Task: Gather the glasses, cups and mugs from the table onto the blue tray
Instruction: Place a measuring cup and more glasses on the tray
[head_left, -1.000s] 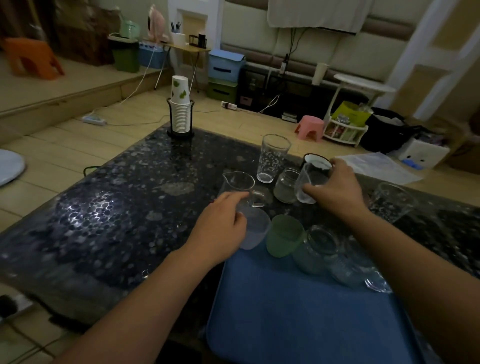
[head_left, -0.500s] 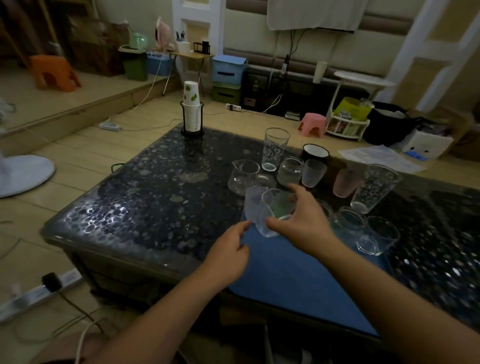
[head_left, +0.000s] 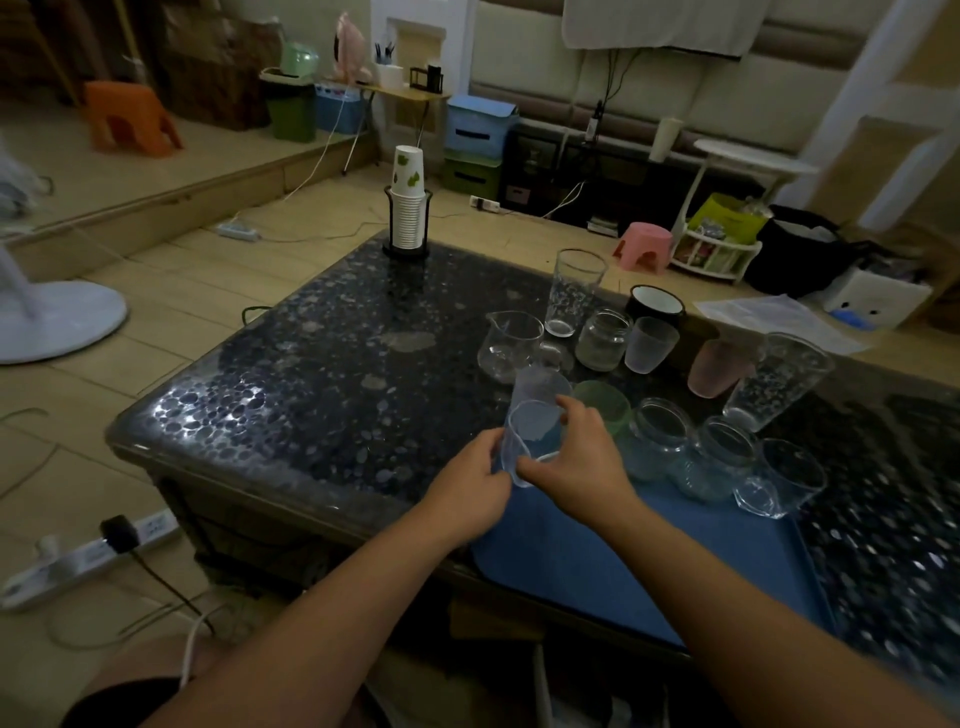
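Left hand (head_left: 470, 493) joined right hand (head_left: 576, 467) on cup (head_left: 530, 441).

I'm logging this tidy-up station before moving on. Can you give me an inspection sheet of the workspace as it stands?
Surface: dark pebble-pattern table, glossy.
Job's things: blue tray at near edge, several glasses along its far side; clear cup held over it; more glasses behind, off the tray.
Clutter: paper cup stack in holder.
Grippers: left hand and right hand both on the clear cup.
Cables: power strip on floor.
Surroundings: pink stool, orange stool.
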